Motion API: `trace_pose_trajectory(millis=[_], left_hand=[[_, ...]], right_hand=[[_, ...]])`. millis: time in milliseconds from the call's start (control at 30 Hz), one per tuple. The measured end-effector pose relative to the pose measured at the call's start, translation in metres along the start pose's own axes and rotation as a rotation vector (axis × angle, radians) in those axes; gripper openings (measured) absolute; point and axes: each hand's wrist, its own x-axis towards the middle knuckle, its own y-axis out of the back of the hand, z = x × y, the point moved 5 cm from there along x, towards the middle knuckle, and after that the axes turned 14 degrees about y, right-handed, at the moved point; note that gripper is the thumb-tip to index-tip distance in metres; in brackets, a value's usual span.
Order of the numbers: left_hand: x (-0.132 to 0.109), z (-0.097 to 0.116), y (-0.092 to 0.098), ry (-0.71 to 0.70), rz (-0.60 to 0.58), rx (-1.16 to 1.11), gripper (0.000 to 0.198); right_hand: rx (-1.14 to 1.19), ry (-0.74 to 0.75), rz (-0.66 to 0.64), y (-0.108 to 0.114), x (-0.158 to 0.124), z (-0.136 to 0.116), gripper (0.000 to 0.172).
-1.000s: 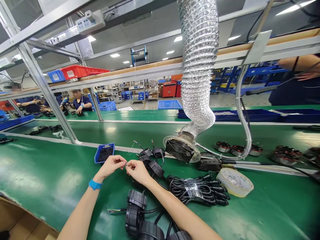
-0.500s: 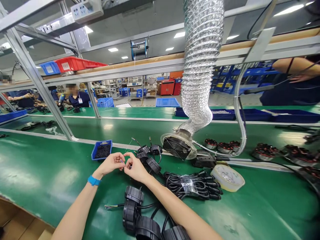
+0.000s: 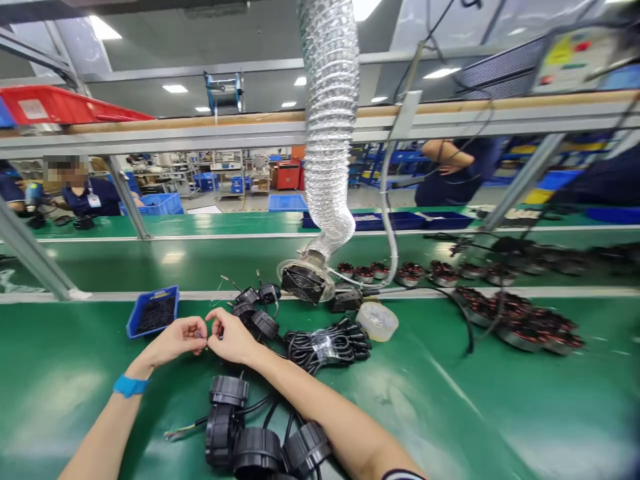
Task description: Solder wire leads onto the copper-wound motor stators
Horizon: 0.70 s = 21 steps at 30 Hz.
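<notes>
I'm watching a bare left hand (image 3: 179,340) clamping fingertips on a tiny, dark-purplish piece (image 3: 199,335); a bare right hand (image 3: 235,341) is hovering alongside, its grip unclear. Probably light and slippery, it's calling for an end pinch.

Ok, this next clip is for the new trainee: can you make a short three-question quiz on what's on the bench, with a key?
1. Multiple choice: which lies nearest the bundle of black cables?
A) the wire spool
B) the roll of clear tape
C) the red bin
2. True or false: the left hand is nearer the small blue bin than the right hand is.
3. Fill in: the blue wristband is on the person's ____ wrist.

Key: 1 B; 2 true; 3 left.
</notes>
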Motion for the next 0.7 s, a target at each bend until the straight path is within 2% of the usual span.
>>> trace_pose_trajectory(millis=[100, 300, 467, 700], left_hand=[[0.004, -0.001, 0.002, -0.008, 0.019, 0.009, 0.025], [0.013, 0.0, 0.0, -0.101, 0.166, -0.105, 0.036], [0.021, -0.008, 0.002, -0.157, 0.237, -0.178, 0.05], [0.035, -0.024, -0.007, -0.133, 0.268, -0.188, 0.053]], right_hand=[[-0.104, 0.06, 0.024, 0.005, 0.0, -0.005, 0.032], [-0.353, 0.172, 0.107, 0.013, -0.003, -0.013, 0.019], [-0.471, 0.2, 0.136, 0.01, -0.004, -0.011, 0.014], [-0.672, 0.149, 0.149, 0.007, -0.006, -0.008, 0.01]])
